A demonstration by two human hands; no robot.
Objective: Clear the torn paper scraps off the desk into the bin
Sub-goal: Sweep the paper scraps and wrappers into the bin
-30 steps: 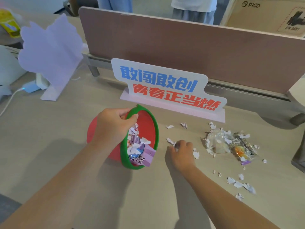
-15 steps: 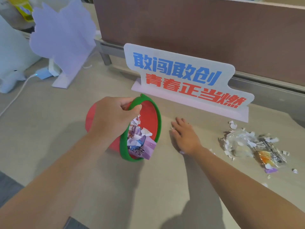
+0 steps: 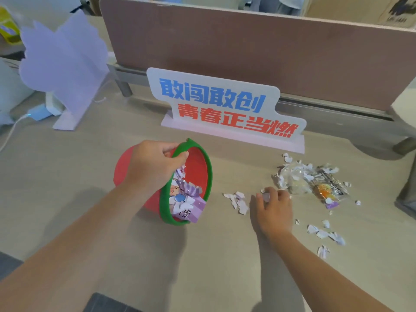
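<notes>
A small red bin with a green rim lies tipped on its side on the desk, its mouth facing right, with paper scraps and a purple wrapper inside. My left hand grips its upper rim. My right hand rests on the desk to the right of the bin, fingers curled over some white scraps. A small heap of torn scraps lies between that hand and the bin. More scraps lie to the right of my wrist.
A clear plastic wrapper pile with an orange snack packet sits at the right among scraps. A sign with blue and red characters stands behind the bin. A pale purple stand and a cable are at the left. A brown partition backs the desk.
My right hand was flat by the bin half a second ago; it is now farther right by the wrapper pile, fingers curled over scraps. A small heap now lies beside the bin. The bin stays held.
</notes>
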